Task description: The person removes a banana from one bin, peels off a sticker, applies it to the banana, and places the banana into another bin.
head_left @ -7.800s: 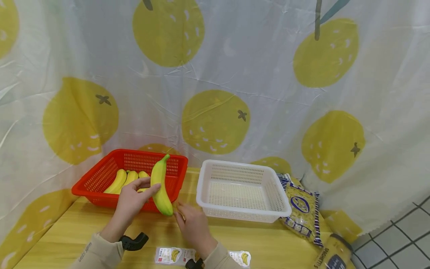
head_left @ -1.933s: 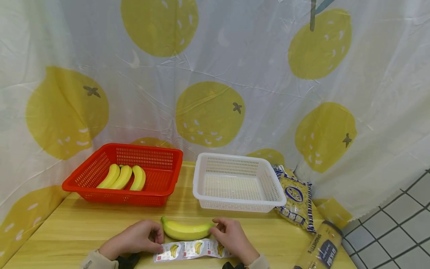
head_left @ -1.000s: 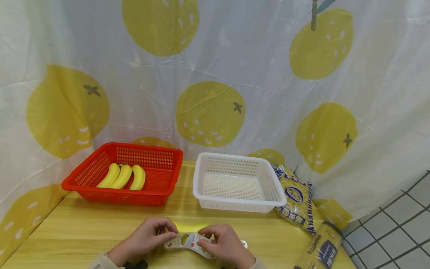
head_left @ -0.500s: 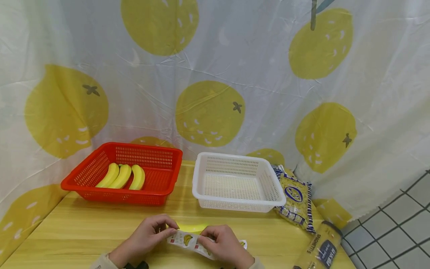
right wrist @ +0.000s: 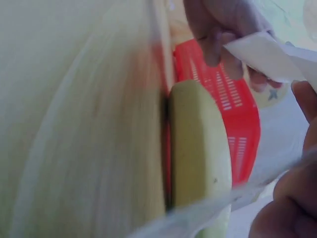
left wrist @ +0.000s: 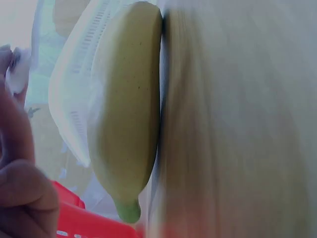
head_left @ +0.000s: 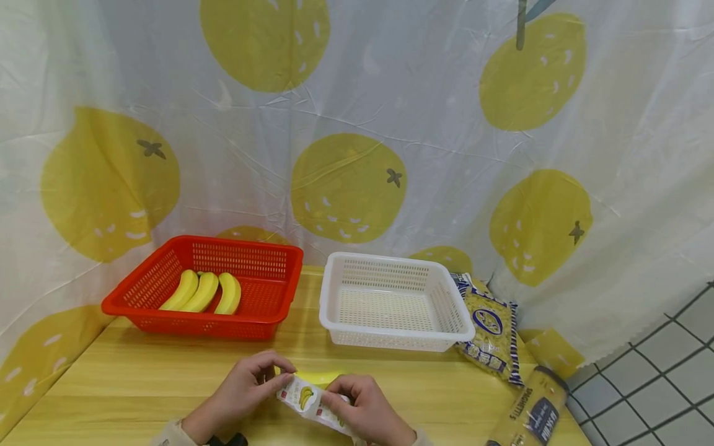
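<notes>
A strip of white labels (head_left: pixel 304 394) printed with bananas is raised off the table between both hands. My left hand (head_left: pixel 245 389) pinches its left end between thumb and forefinger. Further along, my right hand (head_left: pixel 367 410) pinches the strip with thumb and fingers, hiding part of it. Behind the strip a yellow banana (head_left: pixel 320 378) lies on the table, mostly covered in the head view. The left wrist view shows this banana (left wrist: pixel 126 99) whole, its green stem toward the red basket. In the right wrist view the strip's pale underside (right wrist: pixel 265 54) shows, bent between the hands.
A red basket (head_left: pixel 268 320) with three bananas (head_left: pixel 203 292) stands at the back left. Right of it is a white basket (head_left: pixel 390 337). A yellow-and-blue packet (head_left: pixel 493 331) leans beside that, and a spaghetti jar (head_left: pixel 532 409) lies at the front right.
Earlier my left hand held the banana by the red basket; then it lay on the table. Both hands have since lifted the label strip, and its right part now tilts further down.
</notes>
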Available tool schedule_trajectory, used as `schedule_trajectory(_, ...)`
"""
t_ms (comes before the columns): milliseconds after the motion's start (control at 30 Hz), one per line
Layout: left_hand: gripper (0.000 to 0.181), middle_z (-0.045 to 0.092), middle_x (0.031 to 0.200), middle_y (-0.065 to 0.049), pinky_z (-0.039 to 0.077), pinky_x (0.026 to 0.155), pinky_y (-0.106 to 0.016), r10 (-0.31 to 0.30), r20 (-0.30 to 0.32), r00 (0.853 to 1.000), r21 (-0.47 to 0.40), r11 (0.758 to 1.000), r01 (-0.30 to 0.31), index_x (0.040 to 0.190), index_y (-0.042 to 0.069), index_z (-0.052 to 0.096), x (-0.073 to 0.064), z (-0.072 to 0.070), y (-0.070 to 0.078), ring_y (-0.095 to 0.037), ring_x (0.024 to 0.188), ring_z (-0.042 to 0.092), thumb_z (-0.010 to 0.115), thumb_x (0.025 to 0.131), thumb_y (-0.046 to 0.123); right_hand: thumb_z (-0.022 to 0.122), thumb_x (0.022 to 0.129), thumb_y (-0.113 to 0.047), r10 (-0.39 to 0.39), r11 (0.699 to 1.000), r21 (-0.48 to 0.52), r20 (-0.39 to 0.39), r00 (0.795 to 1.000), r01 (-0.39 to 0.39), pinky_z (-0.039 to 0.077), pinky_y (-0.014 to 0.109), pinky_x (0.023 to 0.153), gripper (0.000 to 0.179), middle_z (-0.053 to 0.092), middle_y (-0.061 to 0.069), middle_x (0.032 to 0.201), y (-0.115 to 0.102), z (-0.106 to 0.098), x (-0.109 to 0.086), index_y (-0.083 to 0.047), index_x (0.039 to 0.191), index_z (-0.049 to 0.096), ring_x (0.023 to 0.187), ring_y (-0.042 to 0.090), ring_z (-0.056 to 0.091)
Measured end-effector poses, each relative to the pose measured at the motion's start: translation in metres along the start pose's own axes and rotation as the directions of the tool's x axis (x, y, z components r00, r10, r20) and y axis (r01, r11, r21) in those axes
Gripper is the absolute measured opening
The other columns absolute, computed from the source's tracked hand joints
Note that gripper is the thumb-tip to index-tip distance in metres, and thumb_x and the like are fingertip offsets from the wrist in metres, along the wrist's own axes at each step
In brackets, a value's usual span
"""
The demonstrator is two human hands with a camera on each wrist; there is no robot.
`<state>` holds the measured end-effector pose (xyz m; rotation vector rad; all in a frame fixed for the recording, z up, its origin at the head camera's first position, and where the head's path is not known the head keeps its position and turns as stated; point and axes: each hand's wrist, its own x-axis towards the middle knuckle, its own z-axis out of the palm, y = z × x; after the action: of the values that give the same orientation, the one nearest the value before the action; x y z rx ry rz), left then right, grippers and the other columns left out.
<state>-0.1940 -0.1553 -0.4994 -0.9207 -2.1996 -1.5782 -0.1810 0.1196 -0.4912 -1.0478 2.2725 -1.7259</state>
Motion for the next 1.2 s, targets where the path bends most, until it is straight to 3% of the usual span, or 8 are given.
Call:
schedule_trajectory(100, 0.031, 0.068, 0.107, -0.004, 0.046, 0.052, -0.021, 0.104, -0.045, 0.994, 0.041, 0.994, -0.102, 0.108, 0.017, 0.074, 0.002, 0.001, -0.002, -0.008, 0.066, 0.054, 0.078, 0.086, -0.004, 0.064, 0.103, -0.013, -0.057, 0.998, -0.016, -0.019, 0.998, 0.057, 0.054, 0.018, 0.055, 0.018, 0.076, 0.017, 0.089, 0.001, 0.001, 0.0, -0.001, 0.095, 0.075, 0.069, -0.005, 0.06)
schedule_trajectory(300, 0.041, 0.062, 0.116, -0.011, 0.044, 0.051, -0.017, 0.271, -0.116, 0.955, 0.118, 0.959, -0.258, 0.109, 0.012, 0.077, 0.005, 0.007, -0.006, -0.004, 0.07, 0.054, 0.083, 0.076, -0.012, 0.063, 0.102, -0.008, -0.124, 0.992, -0.033, -0.088, 0.988, 0.121, 0.056, 0.022, 0.051, 0.015, 0.078, 0.015, 0.088, 0.001, 0.005, 0.002, -0.002, 0.096, 0.076, 0.067, -0.005, 0.064)
schedule_trajectory(433, 0.043, 0.066, 0.107, -0.011, 0.045, 0.052, -0.015, 0.31, -0.127, 0.942, 0.097, 0.949, -0.299, 0.108, 0.009, 0.077, 0.006, 0.011, -0.007, -0.005, 0.069, 0.055, 0.082, 0.074, -0.017, 0.063, 0.102, -0.009, -0.117, 0.993, -0.021, -0.125, 0.985, 0.116, 0.058, 0.024, 0.055, 0.014, 0.078, 0.015, 0.091, 0.0, 0.008, 0.003, -0.003, 0.099, 0.075, 0.071, 0.0, 0.068)
schedule_trajectory(600, 0.037, 0.075, 0.097, -0.004, 0.046, 0.054, -0.013, 0.301, -0.078, 0.95, 0.071, 0.953, -0.296, 0.106, 0.012, 0.077, 0.002, 0.019, -0.008, -0.002, 0.067, 0.057, 0.082, 0.078, -0.012, 0.064, 0.101, -0.007, -0.146, 0.989, -0.044, -0.176, 0.973, 0.141, 0.049, 0.014, 0.049, 0.011, 0.077, 0.014, 0.086, 0.003, 0.012, 0.005, -0.004, 0.099, 0.075, 0.062, -0.007, 0.057)
schedule_trajectory(800, 0.029, 0.077, 0.099, 0.001, 0.047, 0.058, -0.013, 0.251, -0.016, 0.968, 0.071, 0.966, -0.249, 0.111, 0.015, 0.077, -0.001, 0.028, -0.004, 0.002, 0.07, 0.057, 0.081, 0.086, 0.001, 0.066, 0.097, 0.004, -0.301, 0.95, -0.141, -0.197, 0.933, 0.277, 0.029, 0.01, 0.035, 0.01, 0.065, 0.011, 0.069, 0.014, 0.017, 0.007, -0.002, 0.102, 0.073, 0.047, -0.01, 0.028)
schedule_trajectory(900, 0.027, 0.076, 0.098, 0.001, 0.047, 0.058, -0.012, 0.24, -0.017, 0.971, 0.059, 0.969, -0.238, 0.111, 0.016, 0.077, 0.0, 0.031, -0.003, 0.002, 0.07, 0.057, 0.081, 0.087, 0.003, 0.066, 0.096, 0.004, -0.321, 0.943, -0.154, -0.186, 0.929, 0.295, 0.029, 0.01, 0.035, 0.01, 0.069, 0.011, 0.075, 0.016, 0.018, 0.007, -0.002, 0.103, 0.072, 0.046, -0.009, 0.028)
schedule_trajectory(1100, 0.026, 0.076, 0.093, 0.004, 0.047, 0.056, -0.014, 0.185, -0.024, 0.982, 0.023, 0.982, -0.185, 0.106, 0.019, 0.078, -0.001, 0.034, -0.001, 0.002, 0.068, 0.056, 0.08, 0.087, 0.002, 0.066, 0.099, -0.003, -0.284, 0.957, -0.099, -0.16, 0.945, 0.271, 0.032, 0.01, 0.038, 0.01, 0.076, 0.011, 0.094, 0.014, 0.018, 0.007, -0.005, 0.105, 0.073, 0.05, -0.011, 0.029)
schedule_trajectory(1200, 0.026, 0.075, 0.091, 0.006, 0.048, 0.054, -0.016, 0.155, -0.024, 0.988, 0.008, 0.988, -0.155, 0.104, 0.02, 0.078, -0.002, 0.035, 0.0, 0.001, 0.067, 0.057, 0.08, 0.086, 0.001, 0.064, 0.1, -0.002, -0.289, 0.957, -0.044, -0.139, 0.947, 0.286, 0.051, 0.017, 0.05, 0.012, 0.076, 0.013, 0.103, 0.013, 0.019, 0.007, -0.004, 0.108, 0.073, 0.063, -0.006, 0.055)
